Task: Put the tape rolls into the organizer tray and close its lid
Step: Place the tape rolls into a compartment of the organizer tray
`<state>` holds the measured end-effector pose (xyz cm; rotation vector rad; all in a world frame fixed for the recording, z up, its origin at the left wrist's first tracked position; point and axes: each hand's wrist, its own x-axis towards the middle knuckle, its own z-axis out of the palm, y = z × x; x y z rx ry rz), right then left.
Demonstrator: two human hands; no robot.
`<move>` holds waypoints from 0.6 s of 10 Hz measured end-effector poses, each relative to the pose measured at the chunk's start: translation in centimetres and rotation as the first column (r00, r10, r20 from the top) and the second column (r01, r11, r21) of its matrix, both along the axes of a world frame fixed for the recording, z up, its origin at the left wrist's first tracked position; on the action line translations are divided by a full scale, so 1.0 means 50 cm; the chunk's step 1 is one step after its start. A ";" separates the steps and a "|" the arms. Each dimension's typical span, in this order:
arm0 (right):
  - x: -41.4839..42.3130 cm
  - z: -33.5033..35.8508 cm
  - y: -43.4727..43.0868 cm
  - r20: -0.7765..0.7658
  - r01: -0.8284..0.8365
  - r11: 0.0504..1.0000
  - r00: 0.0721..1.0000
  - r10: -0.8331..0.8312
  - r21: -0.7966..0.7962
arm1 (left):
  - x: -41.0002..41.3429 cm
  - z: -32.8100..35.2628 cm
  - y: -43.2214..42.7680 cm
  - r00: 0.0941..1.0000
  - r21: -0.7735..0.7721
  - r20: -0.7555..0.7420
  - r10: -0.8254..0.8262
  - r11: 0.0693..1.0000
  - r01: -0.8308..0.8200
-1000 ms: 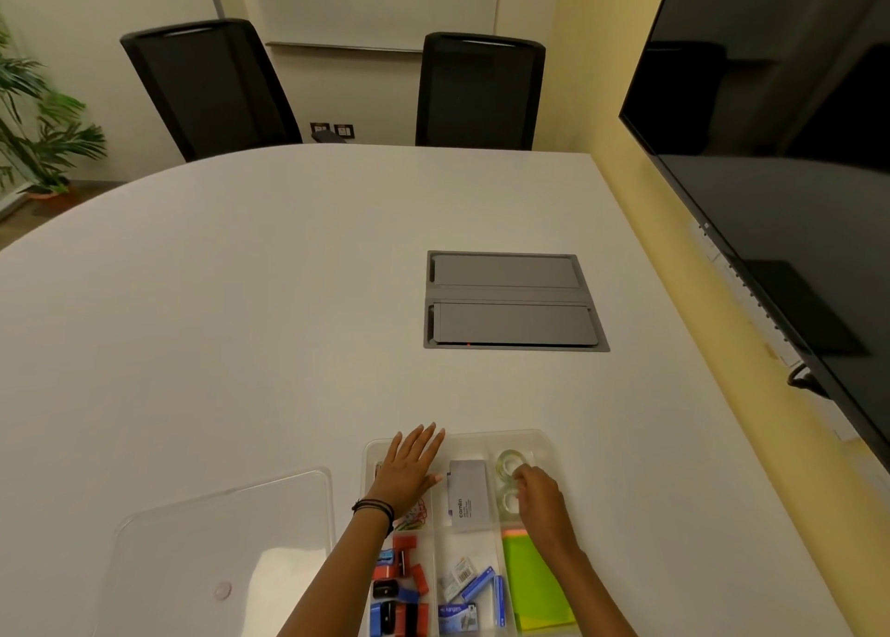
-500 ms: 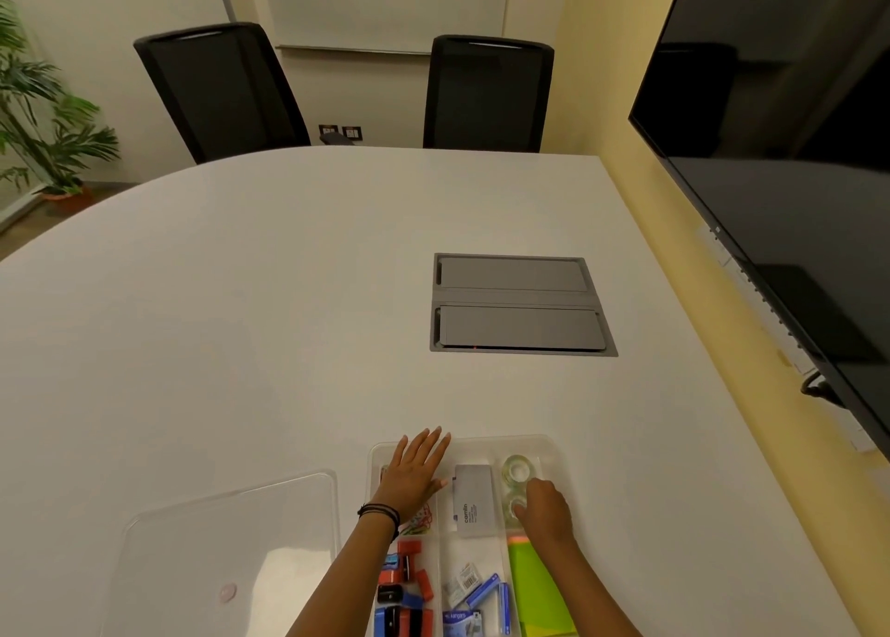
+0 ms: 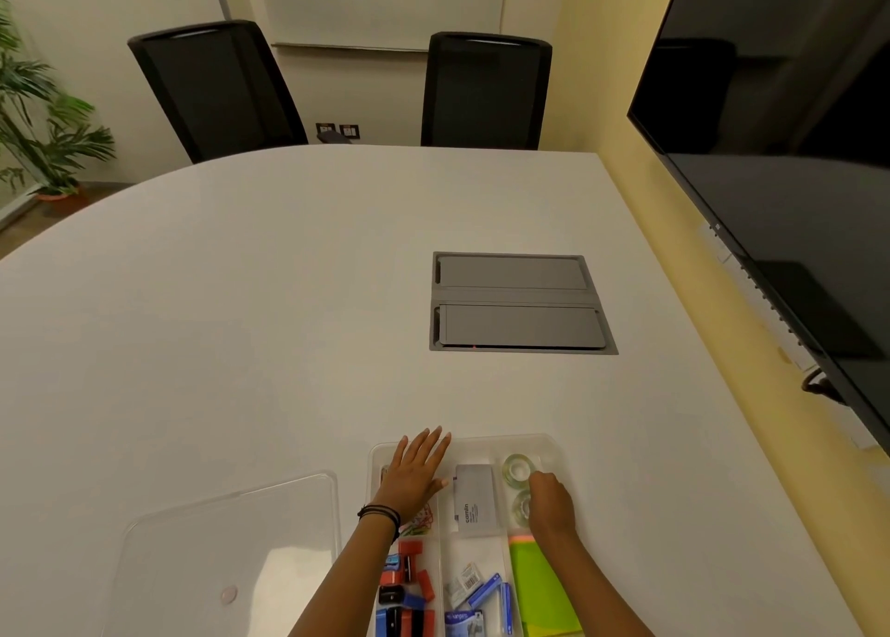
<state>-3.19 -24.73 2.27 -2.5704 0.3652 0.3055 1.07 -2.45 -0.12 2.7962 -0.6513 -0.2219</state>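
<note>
The right hand (image 3: 549,501) lay curled, fingers drawn in, over the near tape roll (image 3: 521,506) in the far right compartment of the organizer tray (image 3: 554,444); whether it gripped the roll or only rested on it could not be told, since the hand covered the contact. The left hand (image 3: 414,470) was spread flat, fingers fanned and holding nothing, pressed on the tray's far left section as a brace. A second tape roll (image 3: 517,468) lay flat just beyond the first, in the same compartment, beside a grey box (image 3: 474,499) in the middle section. The clear lid (image 3: 231,554) lay on the white table (image 3: 241,299) to the left, apart from the tray. The step looked like seating the last roll: it would go best laid flat below the tray's rim and not propped on its neighbour, so the lid could close flush, with the left hand steadying the light tray until the right let go.
</note>
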 end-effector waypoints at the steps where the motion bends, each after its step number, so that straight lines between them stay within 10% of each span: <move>1: -0.001 -0.004 0.000 -0.006 0.011 1.000 1.000 -0.010 0.018 | 0.003 0.004 0.001 0.999 0.025 0.000 0.036 0.999 -0.036; 6: -0.005 0.003 -0.002 -0.028 -0.036 0.999 0.999 0.036 -0.010 | 0.001 0.012 -0.002 0.999 0.027 -0.020 0.047 0.999 -0.046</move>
